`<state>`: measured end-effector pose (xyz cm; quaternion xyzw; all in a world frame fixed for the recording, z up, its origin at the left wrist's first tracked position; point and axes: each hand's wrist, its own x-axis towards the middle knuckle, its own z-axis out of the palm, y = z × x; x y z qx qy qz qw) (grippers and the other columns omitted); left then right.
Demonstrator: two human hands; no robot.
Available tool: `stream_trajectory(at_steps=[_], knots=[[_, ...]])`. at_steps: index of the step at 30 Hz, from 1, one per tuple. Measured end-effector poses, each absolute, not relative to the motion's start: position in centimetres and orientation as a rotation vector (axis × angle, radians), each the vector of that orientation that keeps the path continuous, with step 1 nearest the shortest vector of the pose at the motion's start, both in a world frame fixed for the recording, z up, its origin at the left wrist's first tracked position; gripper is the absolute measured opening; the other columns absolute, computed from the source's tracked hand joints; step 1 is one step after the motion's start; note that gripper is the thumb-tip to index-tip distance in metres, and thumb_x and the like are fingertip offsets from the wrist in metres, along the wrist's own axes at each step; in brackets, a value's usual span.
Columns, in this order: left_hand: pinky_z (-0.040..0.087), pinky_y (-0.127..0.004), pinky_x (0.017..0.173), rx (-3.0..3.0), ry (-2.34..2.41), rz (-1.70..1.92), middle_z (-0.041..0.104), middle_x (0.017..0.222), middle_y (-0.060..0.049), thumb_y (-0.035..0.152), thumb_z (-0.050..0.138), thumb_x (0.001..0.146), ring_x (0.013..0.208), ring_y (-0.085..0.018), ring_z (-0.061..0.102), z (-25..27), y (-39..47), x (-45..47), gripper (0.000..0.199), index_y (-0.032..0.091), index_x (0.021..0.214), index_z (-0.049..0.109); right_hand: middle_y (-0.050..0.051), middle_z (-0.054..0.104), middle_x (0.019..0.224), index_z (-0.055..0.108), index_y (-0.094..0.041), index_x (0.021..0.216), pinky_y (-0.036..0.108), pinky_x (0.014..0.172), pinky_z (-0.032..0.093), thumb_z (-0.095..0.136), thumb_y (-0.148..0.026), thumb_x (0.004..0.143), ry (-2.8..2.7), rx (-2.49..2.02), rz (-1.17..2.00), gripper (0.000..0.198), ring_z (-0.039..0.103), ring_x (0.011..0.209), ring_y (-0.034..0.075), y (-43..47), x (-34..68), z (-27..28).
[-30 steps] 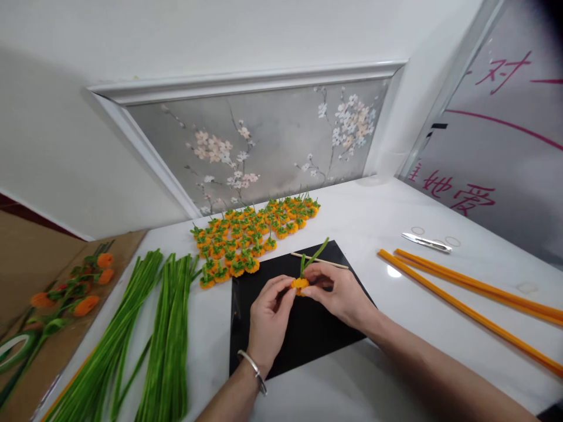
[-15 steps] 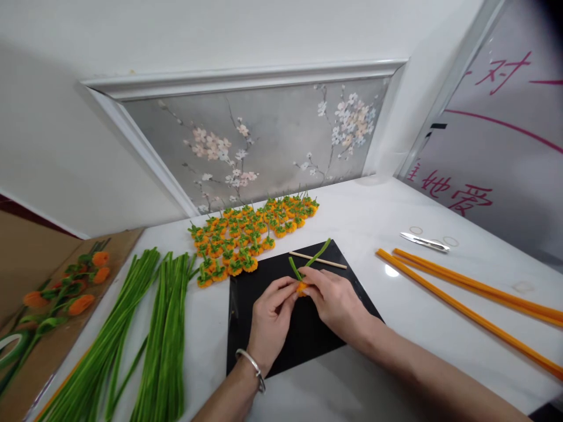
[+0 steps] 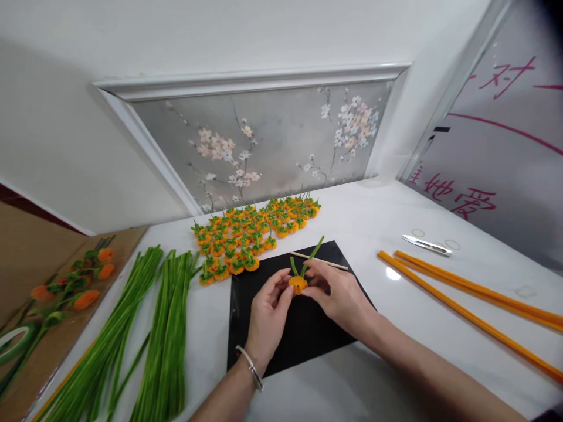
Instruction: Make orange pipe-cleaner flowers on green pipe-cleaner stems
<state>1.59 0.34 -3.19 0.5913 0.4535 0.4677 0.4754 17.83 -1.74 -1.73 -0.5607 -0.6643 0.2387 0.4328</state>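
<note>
Between my hands, over a black mat (image 3: 294, 334), is a small orange pipe-cleaner flower (image 3: 298, 285) with two green ends sticking up from it, the right one longer. My left hand (image 3: 271, 308) pinches the flower's left side between thumb and fingers. From the other side my right hand (image 3: 338, 293) grips it, with the thumb low at its right edge and the fingers up by the green stem. A thin wooden stick (image 3: 325, 261) lies on the mat behind my right hand.
Finished-looking orange flowers with green tops (image 3: 237, 234) stand in rows at the back. Green pipe cleaners (image 3: 165, 328) lie left, beside cardboard (image 3: 48, 351) bearing an orange flower spray (image 3: 83, 278) and green tape (image 3: 20, 343). Orange pipe cleaners (image 3: 475, 299) and thread snips (image 3: 426, 245) lie right.
My fingers have spread slightly, so more of the orange flower shows between them. The view has shifted a little; things on the table stay in place.
</note>
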Motion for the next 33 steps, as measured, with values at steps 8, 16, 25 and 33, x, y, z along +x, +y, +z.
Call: stream_trajectory(at_steps=[8,16,25,33], knots=[[0.057,-0.032,0.083,1.346,0.995,0.989,0.069,0.106,-0.006,0.029,0.068,0.077,0.094,-0.020,0.066,-2.6,0.0,1.3,0.036,0.021,0.113,0.066,0.003,0.070,0.080,0.069,-0.016,0.095,0.026,0.060,0.053,0.058,-0.033,0.083,-1.367,-1.189,1.226,0.024,0.062,0.063,0.013,-1.2,18.4,-1.8],[0.054,-0.025,0.084,1.079,0.878,0.967,0.070,0.105,-0.004,0.020,0.074,0.073,0.093,-0.016,0.066,-2.5,0.0,1.5,0.032,0.022,0.105,0.069,-0.001,0.065,0.072,0.064,-0.016,0.099,0.026,0.061,0.054,0.071,-0.042,0.071,-1.047,-1.053,1.452,0.039,0.061,0.058,0.010,-1.4,18.1,-1.6],[0.052,-0.021,0.082,1.035,0.860,1.001,0.066,0.098,-0.001,0.019,0.073,0.074,0.090,-0.012,0.063,-2.0,-0.1,1.4,0.041,0.024,0.113,0.063,-0.002,0.063,0.068,0.061,-0.016,0.094,0.024,0.060,0.053,0.076,-0.043,0.067,-0.907,-1.007,1.540,0.041,0.060,0.058,0.009,-1.5,18.0,-1.4],[0.054,-0.027,0.078,1.040,0.926,0.979,0.065,0.089,-0.002,0.026,0.070,0.078,0.081,-0.014,0.062,-1.8,-0.1,1.1,0.015,0.017,0.090,0.067,0.001,0.065,0.080,0.060,-0.020,0.102,0.028,0.065,0.055,0.063,-0.036,0.081,-1.199,-1.045,1.342,0.027,0.062,0.067,0.012,-1.7,17.9,-2.1]])
